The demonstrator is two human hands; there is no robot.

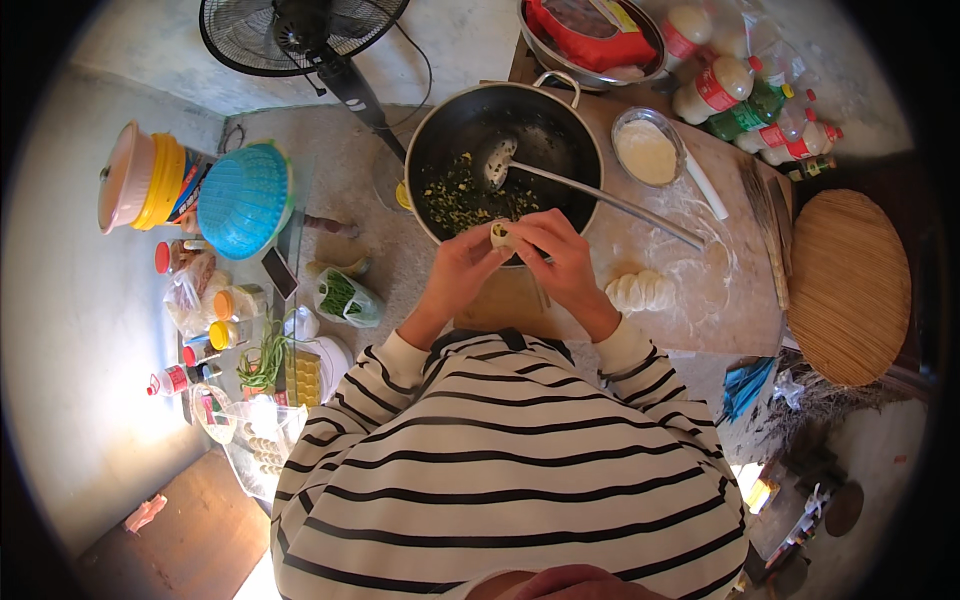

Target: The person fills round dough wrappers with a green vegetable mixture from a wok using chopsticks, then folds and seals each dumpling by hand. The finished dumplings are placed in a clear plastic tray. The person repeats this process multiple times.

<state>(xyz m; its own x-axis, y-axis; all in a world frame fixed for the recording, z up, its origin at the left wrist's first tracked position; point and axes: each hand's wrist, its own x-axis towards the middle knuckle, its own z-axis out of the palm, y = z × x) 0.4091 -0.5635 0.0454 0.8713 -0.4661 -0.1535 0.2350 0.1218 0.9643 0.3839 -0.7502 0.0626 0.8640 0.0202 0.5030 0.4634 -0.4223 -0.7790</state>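
Observation:
Both my hands meet over the near rim of a large dark wok (551,199). Between the fingers of my left hand (463,262) and my right hand (556,244) is a dough wrapper (498,238) with some green and yellow filling showing in its opening. Chopped green and yellow filling (457,196) covers the left and near part of the wok's bottom. A metal ladle (600,192) lies with its bowl in the wok and its long handle out over the right rim. To the right of my right hand sits a row of dough pieces (641,291) on the floured board.
A bowl of flour (646,150) and a white rolling pin (706,186) stand beyond the dough. Several bottles (720,90) line the back right. At left are a blue basket (244,199), a phone (280,273), a bag of greens (346,297) and jars. A black fan (304,34) stands behind.

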